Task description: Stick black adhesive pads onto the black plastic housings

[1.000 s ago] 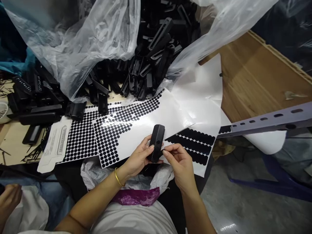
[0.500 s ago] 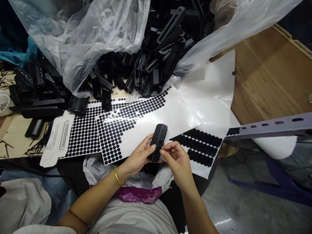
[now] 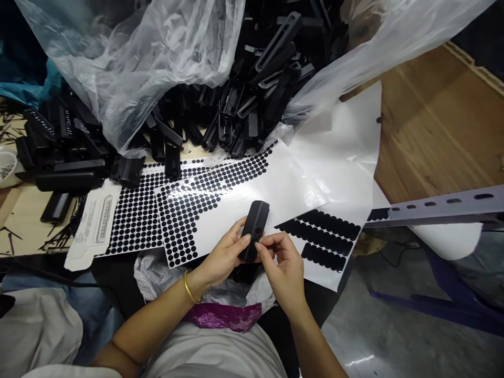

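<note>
Hands (image 3: 221, 258) (image 3: 286, 263) close together (right in pinch)

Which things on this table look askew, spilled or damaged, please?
The upper dotted sheet lies slanted across the lower dotted sheet, so their rows do not align. At the left, thin black sticks lie scattered rather than gathered. The black part in the left hand shows no visible damage.

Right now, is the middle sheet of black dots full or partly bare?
Partly bare: this sheet has black dots along its left and upper edges, but plain white elsewhere.
</note>
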{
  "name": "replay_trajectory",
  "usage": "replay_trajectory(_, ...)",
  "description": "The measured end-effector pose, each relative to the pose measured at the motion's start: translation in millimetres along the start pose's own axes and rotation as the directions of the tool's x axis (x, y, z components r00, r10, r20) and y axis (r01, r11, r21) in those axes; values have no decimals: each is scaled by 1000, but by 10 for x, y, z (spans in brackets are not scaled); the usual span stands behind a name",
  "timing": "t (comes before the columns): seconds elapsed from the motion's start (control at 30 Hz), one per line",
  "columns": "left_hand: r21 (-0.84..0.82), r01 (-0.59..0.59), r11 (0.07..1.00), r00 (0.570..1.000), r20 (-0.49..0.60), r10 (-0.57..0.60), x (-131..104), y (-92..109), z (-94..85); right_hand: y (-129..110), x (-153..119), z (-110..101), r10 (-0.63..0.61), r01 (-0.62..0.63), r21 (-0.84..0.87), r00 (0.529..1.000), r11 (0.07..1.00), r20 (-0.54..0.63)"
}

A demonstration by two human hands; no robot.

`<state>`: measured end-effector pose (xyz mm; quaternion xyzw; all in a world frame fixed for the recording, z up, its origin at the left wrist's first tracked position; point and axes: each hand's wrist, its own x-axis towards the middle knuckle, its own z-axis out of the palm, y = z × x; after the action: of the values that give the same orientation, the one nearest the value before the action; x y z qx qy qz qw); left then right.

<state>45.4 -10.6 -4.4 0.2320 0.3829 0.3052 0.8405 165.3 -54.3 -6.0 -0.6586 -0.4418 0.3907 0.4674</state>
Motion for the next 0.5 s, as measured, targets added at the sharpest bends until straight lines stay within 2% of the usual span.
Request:
replay_trajectory(0.13,-29,2,1000,1000,-17,-3,-16,16,13,5,-10,17,-34,34,-23,999,999,-7)
replay_trajectory(0.27,-24,27,999,1000,11,-27,-35,41,17,5,-10,26,-64,63,-49,998,997,-21)
replay_trajectory(0.5,95,-105,990,994,49,100,-37,-36,2,-41,-7,17,-114,110,-138,993,984,-27)
